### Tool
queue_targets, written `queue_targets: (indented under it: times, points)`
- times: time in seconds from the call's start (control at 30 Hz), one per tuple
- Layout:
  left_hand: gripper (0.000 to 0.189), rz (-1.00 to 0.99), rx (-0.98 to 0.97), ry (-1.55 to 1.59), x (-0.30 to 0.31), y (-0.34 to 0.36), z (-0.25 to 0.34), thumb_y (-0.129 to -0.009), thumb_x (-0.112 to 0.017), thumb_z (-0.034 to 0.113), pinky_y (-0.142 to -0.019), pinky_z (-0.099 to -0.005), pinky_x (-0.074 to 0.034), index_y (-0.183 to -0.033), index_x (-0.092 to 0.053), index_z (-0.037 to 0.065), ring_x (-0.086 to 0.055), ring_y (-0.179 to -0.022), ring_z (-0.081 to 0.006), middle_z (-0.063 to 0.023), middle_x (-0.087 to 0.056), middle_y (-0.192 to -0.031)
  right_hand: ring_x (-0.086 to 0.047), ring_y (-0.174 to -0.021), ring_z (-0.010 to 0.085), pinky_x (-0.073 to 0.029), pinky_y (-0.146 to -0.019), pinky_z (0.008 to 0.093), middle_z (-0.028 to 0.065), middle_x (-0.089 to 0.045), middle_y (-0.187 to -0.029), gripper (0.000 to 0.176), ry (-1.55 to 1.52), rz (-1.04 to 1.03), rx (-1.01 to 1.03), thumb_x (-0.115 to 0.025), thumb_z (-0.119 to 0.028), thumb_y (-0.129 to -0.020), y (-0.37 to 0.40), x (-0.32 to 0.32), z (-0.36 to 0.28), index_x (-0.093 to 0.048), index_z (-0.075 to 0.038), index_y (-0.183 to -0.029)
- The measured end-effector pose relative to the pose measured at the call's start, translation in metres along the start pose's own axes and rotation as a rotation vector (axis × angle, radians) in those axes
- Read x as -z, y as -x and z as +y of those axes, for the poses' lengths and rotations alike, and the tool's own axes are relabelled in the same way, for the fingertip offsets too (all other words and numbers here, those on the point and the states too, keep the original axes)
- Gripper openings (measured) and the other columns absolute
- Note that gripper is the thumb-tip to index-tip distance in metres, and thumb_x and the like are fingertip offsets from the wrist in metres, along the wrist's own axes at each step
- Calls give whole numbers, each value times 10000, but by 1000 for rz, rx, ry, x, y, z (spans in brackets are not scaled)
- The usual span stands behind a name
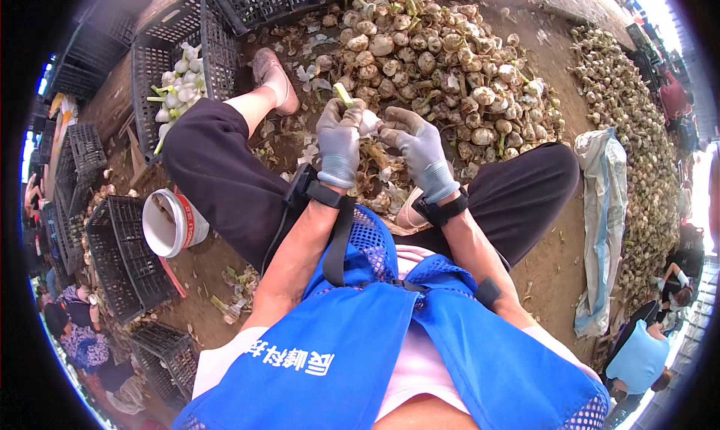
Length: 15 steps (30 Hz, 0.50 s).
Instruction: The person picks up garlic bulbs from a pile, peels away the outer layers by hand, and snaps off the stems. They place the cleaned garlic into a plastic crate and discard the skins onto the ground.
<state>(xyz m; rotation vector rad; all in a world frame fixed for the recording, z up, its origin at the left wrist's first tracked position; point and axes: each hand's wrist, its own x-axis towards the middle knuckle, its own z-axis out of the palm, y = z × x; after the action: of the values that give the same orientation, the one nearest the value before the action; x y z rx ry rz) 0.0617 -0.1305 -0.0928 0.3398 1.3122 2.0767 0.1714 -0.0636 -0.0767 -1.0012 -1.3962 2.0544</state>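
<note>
My left hand (339,136), in a grey-white glove, is closed around a white peeled garlic bulb (369,122) whose short green stem (343,94) sticks up above the fingers. Just to the right, my right hand (411,134), gloved too, has its bent fingertips at the bulb's right side, with the thumb and fingers somewhat apart. A large heap of unpeeled bulbs (450,70) lies beyond both hands. Loose skins (382,194) cover the ground beneath them. Clean white bulbs with green stems (180,85) lie in a black crate (161,44) at the upper left.
A white bucket (166,221) stands left of my knee, near black crates (124,254). A pale sack (602,227) lies at the right beside another long heap (645,175). Other people (637,355) sit at both far edges.
</note>
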Motion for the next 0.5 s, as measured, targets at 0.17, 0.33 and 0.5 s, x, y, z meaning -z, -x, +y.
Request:
queue_targets:
  times: [0.17,0.33,0.5]
  points:
    - [109,-69,-187,-208,-8,7,5,-890,-526,102,-593,-254,-515,-895,-554,-3,-566,-688,-119,-57,-573,-839,-589,-749,113,-481,-670,208,91,-633,-902,365,207,111,236,-563,66,-721,-9,-8,6,-554,49,-1086]
    - [208,-263,48,278,9,-2,0,-906,-476,146,-897,-422,-448,-936,-562,-41,-570,-943,-259,-159,-592,-976,-613,-728,131,-499,-675,235,97,-647,-866,362,-172,-15,-128,-499,78,-706,-25,20,25,-574,39,-1058]
    - [260,-225,238,449,13,-6,-1,-922,-433,164,-902,-437,-437,-1028,-541,-47,-549,-997,-291,-182,-573,-1045,-589,-862,135,-470,-718,225,107,-623,-1001,399,-20,-150,-57,-557,33,-709,-3,23,-9,-545,58,-1107]
